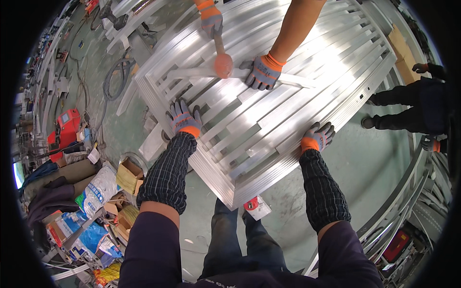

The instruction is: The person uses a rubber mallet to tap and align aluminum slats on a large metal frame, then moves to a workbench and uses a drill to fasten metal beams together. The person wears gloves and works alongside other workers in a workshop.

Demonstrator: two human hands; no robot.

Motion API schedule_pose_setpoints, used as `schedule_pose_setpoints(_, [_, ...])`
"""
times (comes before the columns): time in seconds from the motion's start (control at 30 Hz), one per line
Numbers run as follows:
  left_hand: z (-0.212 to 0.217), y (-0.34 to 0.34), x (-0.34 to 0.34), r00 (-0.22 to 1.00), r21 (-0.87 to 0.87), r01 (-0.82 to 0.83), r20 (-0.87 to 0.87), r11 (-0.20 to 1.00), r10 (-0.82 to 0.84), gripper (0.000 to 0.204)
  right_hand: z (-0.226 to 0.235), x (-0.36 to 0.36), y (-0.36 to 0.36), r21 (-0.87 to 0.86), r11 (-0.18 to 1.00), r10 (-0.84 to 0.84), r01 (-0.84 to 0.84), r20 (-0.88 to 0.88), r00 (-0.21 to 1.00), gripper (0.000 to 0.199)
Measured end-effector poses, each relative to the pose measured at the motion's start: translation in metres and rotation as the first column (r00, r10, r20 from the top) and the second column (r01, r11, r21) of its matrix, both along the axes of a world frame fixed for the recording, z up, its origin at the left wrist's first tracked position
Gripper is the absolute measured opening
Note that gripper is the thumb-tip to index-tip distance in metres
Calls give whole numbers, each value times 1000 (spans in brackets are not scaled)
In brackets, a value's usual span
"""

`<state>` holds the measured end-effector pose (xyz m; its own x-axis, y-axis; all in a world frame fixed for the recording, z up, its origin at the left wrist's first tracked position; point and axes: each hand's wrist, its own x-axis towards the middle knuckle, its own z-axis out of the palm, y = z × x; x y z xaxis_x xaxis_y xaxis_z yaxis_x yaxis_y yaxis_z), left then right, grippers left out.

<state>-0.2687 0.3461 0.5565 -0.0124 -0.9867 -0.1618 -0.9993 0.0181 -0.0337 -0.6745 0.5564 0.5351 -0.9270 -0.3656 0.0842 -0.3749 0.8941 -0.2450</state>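
The fingers (178, 108) of the left hand (183, 119) lie spread and flat on the metal frame (269, 110), pressing on its slats near the left edge, just left of the picture's centre. The fingers (326, 129) of the right hand (318, 137) are curled together over the frame's lower right edge, right of centre; whether they clamp the rail or only rest on it cannot be told. Both hands wear grey gloves with orange cuffs.

The frame is a large grid of pale aluminium slats. Its near corner points toward the person at the lower middle of the picture, and its long slats run up and to the right, away from both hands. The left hand sits further in over the slats; the right hand stays at the rim.

At the top of the frame another person's two gloved hands work on a loose cross strip (240, 74). One hand (263, 72) presses the strip flat; the other hand (211, 18) holds a mallet (222, 60) whose orange head touches the strip just left of the pressing hand. The strip lies across the slats, well apart from the wearer's hands.

On the floor at lower left stand open cardboard boxes (128, 175) and printed sacks (98, 189); the boxes' contents are too small to tell. A third person's dark legs (408, 113) stand at the right edge.
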Motion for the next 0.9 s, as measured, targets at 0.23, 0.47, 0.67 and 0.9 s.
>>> schedule_pose_setpoints(0.23, [-10,1,8,1000,-38,0,1,999,0,79,4,6,0,-2,1000,3,-3,13,1000,64])
schedule_pose_setpoints(0.47, [7,-2,0,997,47,-13,72,999,9,81,11,7,-2,-15,1000,2,-2,28,1000,65])
schedule_pose_setpoints(0.67, [15,-3,-3,991,126,-39,129,991,23,81,12,8,-2,-39,999,-2,3,29,1000,66])
schedule_pose_setpoints(0.9, [12,-4,-5,994,115,-37,111,993,24,81,9,5,-2,-23,1000,-9,10,29,1000,69])
